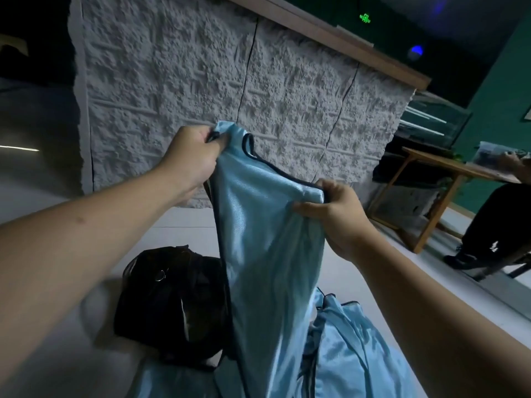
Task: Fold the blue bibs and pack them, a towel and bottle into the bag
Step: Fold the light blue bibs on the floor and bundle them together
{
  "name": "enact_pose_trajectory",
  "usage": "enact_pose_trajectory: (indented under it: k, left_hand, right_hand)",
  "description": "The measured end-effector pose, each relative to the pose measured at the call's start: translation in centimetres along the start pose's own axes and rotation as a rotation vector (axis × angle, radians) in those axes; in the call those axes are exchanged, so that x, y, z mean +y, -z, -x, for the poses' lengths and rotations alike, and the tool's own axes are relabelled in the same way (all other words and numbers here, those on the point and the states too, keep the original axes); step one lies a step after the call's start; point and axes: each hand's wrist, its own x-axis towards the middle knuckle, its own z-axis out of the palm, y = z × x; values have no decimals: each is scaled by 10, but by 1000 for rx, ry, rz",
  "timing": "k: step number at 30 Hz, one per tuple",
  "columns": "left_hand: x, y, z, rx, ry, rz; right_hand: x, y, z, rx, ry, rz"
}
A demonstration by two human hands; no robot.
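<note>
Hands (191,156) pinching raised blue bib (267,239)

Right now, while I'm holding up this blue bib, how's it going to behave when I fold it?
Likely floppy: the bib hangs limp from both hands. Its sheen suggests slippery fabric, so folds may slide open. Probably very light.

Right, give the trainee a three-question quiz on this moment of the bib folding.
1. True or false: both hands hold the raised blue bib by its upper edge.
2. What lies on the floor under the raised bib? A) a towel B) more blue bibs C) a bottle
3. Which side of the raised bib is the black bag on?

Key
1. True: the left hand and the right hand each have a grip on the dark-trimmed top.
2. B
3. The person's left.
</note>
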Motion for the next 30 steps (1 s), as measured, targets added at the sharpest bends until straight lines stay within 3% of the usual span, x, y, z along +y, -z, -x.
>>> enact_pose_trajectory:
  k: [4,9,12,18,22,27,30]
  left_hand:
    - [4,-4,0,-32,-6,-32]
    - [15,-20,2,-157,60,92]
    - [23,-24,1,-195,41,24]
    - [20,-18,-6,-77,-63,-137]
    - [16,-24,-6,-23,39,-87]
    - [9,-30,-7,9,195,-34]
    - [4,-25,-9,34,298,72]
  right_hand:
    - [8,9,-9,49,-137,19]
    - [6,17,-4,-222,-424,226]
    - [8,18,3,-247,-414,230]
    - [20,25,13,-210,-362,-275]
    - [41,9,23,-234,-405,-328]
    - [60,-3,41,-431,-497,-315]
    - [62,-7,41,-414,-503,-272]
